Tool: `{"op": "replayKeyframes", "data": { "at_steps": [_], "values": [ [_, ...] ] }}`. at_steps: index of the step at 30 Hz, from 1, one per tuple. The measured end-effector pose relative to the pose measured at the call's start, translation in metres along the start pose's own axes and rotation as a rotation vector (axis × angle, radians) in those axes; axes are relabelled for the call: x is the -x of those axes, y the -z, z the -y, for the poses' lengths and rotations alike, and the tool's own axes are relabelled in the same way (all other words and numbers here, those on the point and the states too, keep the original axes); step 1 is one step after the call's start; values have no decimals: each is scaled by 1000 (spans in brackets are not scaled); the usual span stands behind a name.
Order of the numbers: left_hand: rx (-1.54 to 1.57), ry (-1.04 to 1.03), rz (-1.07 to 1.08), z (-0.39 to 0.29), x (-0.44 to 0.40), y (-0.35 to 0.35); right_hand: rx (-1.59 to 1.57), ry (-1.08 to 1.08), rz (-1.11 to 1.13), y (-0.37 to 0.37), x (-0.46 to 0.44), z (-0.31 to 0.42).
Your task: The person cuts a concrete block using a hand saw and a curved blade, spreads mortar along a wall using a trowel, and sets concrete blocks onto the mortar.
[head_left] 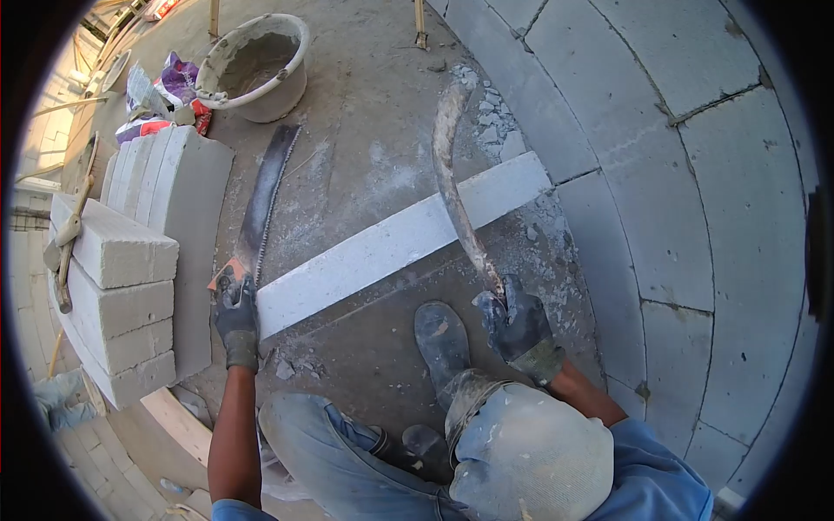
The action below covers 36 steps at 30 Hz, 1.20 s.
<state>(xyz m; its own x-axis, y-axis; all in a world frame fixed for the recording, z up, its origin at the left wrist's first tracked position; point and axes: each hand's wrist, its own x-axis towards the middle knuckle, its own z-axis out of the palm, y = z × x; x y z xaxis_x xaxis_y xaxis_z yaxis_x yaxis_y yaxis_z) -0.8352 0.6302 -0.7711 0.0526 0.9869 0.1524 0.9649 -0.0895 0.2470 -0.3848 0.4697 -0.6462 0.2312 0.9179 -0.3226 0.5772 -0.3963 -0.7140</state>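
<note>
My left hand, in a dark glove, is closed around the orange handle of a hand saw. The blade points away from me, toothed edge to the right, just left of a long white block strip. That strip lies at a slant on the floor. In my right hand, also gloved, is the near end of a long, mottled, curved stick. It passes over the strip's right part; whether it touches the strip I cannot tell.
White blocks are stacked at left, with a hammer-like tool on top. Behind them are bags and a mortar-stained tub. A block wall curves along the right, with rubble at its foot. My boot stands near the strip.
</note>
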Motion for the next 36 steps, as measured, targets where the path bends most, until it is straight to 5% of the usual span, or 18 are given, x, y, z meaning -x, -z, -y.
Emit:
{"op": "replayKeyframes", "data": {
  "at_steps": [2, 6, 9, 11, 15, 18, 20, 24, 26, 27, 30, 32, 36],
  "values": [
    [217, 384, 174, -42, -7, 31, 34, 119, -95, 10, 3, 15],
    [76, 414, 183, -42, -7, 29, -120, 223, -283, 7, 8, 13],
    [164, 427, 37, -33, -3, 16, 202, 126, -117, -12, -1, -12],
    [64, 120, -129, -19, -1, 3, 331, 127, -146, -18, -5, -17],
    [-51, 8, -181, 1, 4, -9, 87, 245, -147, 17, -9, 36],
    [177, 584, 281, -56, -10, 40, -49, 341, -380, 23, -10, 50],
    [82, 194, -82, -25, 0, 9, 227, 156, -192, 3, -22, 21],
    [-123, 42, -347, -15, 3, -3, 387, 211, -178, -6, -33, -7],
    [82, 607, 349, -75, -16, 57, 151, 350, -303, 25, -33, 48],
    [80, 609, 360, -75, -13, 56, -41, 316, -352, 28, -33, 62],
    [132, 567, 301, -60, -9, 44, 147, 342, -402, 19, -41, 51],
    [-14, 139, -162, -13, 2, -5, 263, 242, -273, -1, -47, 9],
    [-30, 131, -158, -6, 5, -10, 58, 5, -20, 11, -36, 29]
  ]
}}
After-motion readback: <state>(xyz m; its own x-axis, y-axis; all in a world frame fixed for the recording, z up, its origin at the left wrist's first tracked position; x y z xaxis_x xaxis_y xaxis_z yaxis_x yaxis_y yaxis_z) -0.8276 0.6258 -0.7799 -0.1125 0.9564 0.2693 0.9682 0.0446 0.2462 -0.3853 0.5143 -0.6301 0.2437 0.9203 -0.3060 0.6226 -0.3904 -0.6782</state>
